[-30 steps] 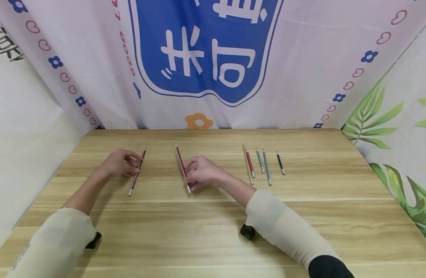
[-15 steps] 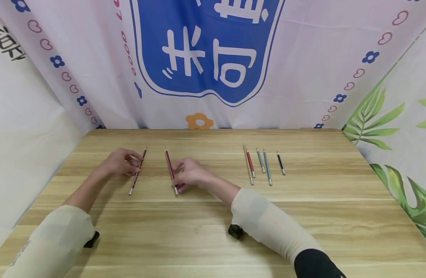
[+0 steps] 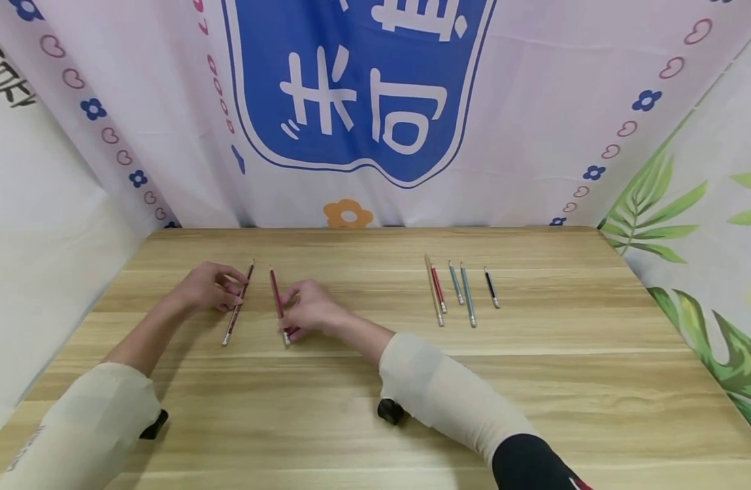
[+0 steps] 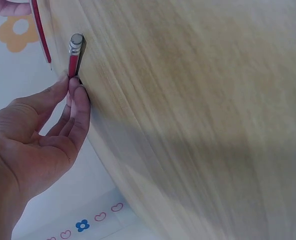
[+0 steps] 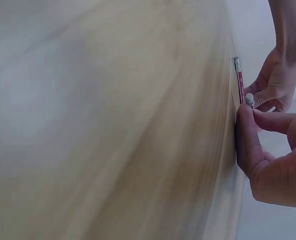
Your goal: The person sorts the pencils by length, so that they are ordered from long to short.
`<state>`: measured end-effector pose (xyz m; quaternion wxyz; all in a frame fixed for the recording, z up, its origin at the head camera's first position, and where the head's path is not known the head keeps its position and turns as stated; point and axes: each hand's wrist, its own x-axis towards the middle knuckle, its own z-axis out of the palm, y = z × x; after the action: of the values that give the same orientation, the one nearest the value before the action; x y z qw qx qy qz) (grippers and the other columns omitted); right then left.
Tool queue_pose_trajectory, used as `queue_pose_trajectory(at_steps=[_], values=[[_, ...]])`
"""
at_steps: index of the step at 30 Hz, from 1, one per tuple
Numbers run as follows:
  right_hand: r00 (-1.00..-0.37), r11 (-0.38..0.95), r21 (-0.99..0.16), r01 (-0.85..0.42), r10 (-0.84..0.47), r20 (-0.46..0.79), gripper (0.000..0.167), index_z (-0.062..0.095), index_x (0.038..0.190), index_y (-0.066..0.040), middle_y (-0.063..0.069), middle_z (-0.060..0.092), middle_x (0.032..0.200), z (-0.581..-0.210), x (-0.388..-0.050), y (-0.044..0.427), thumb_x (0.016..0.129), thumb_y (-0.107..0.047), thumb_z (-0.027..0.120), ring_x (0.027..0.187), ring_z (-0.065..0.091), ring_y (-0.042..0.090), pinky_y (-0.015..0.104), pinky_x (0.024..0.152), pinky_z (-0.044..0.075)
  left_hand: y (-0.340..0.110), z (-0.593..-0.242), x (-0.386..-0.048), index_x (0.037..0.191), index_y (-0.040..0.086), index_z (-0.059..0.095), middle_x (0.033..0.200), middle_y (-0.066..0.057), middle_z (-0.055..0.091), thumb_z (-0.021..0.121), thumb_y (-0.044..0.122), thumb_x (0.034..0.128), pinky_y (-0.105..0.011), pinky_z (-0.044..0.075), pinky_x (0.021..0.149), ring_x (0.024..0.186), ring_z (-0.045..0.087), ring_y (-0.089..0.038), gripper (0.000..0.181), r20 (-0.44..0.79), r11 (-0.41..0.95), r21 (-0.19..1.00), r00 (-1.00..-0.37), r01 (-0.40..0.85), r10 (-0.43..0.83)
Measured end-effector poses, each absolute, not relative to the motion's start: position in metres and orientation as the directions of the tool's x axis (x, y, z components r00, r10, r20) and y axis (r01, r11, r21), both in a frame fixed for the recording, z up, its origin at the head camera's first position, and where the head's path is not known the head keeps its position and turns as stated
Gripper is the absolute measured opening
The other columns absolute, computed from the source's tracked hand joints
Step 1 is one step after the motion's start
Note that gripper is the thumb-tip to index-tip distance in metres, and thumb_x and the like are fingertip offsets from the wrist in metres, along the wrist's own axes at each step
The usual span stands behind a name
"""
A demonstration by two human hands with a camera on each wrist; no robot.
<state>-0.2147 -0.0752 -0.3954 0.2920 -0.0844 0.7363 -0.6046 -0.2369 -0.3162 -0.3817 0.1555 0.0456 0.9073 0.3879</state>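
Note:
At the left of the head view, my left hand (image 3: 210, 287) pinches a dark red patterned pencil (image 3: 231, 323) lying slanted on the table. In the left wrist view, thumb and fingertips of the left hand (image 4: 42, 135) close on this pencil (image 4: 73, 65), its eraser end sticking out. My right hand (image 3: 311, 309) pinches a plain red pencil (image 3: 275, 289) near its white eraser end, a short gap to the right of the first. The right wrist view has the right hand (image 5: 278, 155) around that pencil's white eraser (image 5: 250, 99), with the other pencil (image 5: 240, 80) beyond.
Several pencils lie at the right of the wooden table (image 3: 326, 408): a tan one (image 3: 435, 292), a red one (image 3: 439, 289), two blue-green ones (image 3: 456, 282) (image 3: 468, 294) and a short dark one (image 3: 491, 287). A printed curtain (image 3: 535, 136) hangs behind the table's far edge.
My right hand has moved left with the plain red pencil, bringing it closer to the patterned one. The left hand keeps its hold in nearly the same place.

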Motion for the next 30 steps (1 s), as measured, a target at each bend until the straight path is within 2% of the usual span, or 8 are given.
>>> queue_pose_trajectory(at_steps=[7, 21, 26, 30], values=[[-0.845, 0.252, -0.937, 0.241, -0.421, -0.331, 0.033, 0.061, 0.109, 0.004, 0.022, 0.069, 0.079, -0.392, -0.209, -0.092, 0.083, 0.020, 0.072, 0.061, 0.066, 0.026, 0.032, 0.057, 0.064, -0.317, -0.382, -0.240, 0.129, -0.019, 0.055, 0.099, -0.023, 0.066, 0.073, -0.013, 0.0869, -0.032, 0.065, 0.066, 0.074, 0.067, -0.019, 0.047, -0.249, 0.680, 0.733, -0.942, -0.032, 0.223], [-0.882, 0.279, -0.934, 0.221, -0.352, -0.314, 0.032, 0.064, 0.108, 0.006, 0.016, 0.066, 0.071, -0.393, -0.208, -0.109, 0.081, 0.018, 0.076, 0.055, 0.064, 0.023, 0.029, 0.054, 0.063, -0.320, -0.383, -0.241, 0.130, -0.020, 0.054, 0.098, -0.020, 0.065, 0.072, -0.014, 0.0878, -0.031, 0.065, 0.066, 0.075, 0.067, -0.019, 0.046, -0.266, 0.672, 0.739, -0.938, -0.049, 0.224], [-0.894, 0.329, -0.926, 0.188, -0.334, -0.300, 0.025, 0.064, 0.092, 0.003, 0.013, 0.066, 0.065, -0.392, -0.212, -0.112, 0.079, 0.017, 0.079, 0.049, 0.062, 0.019, 0.027, 0.050, 0.062, -0.320, -0.383, -0.242, 0.130, -0.020, 0.055, 0.097, -0.019, 0.064, 0.071, -0.014, 0.0881, -0.031, 0.065, 0.066, 0.075, 0.067, -0.018, 0.045, -0.270, 0.669, 0.741, -0.937, -0.055, 0.222], [-0.897, 0.386, -0.912, 0.137, -0.342, -0.279, 0.025, 0.061, 0.076, -0.002, 0.010, 0.067, 0.059, -0.393, -0.215, -0.113, 0.078, 0.013, 0.081, 0.044, 0.061, 0.016, 0.027, 0.048, 0.061, -0.319, -0.382, -0.242, 0.129, -0.021, 0.054, 0.096, -0.020, 0.066, 0.071, -0.015, 0.0879, -0.031, 0.065, 0.065, 0.074, 0.067, -0.018, 0.045, -0.265, 0.671, 0.740, -0.937, -0.046, 0.228]])
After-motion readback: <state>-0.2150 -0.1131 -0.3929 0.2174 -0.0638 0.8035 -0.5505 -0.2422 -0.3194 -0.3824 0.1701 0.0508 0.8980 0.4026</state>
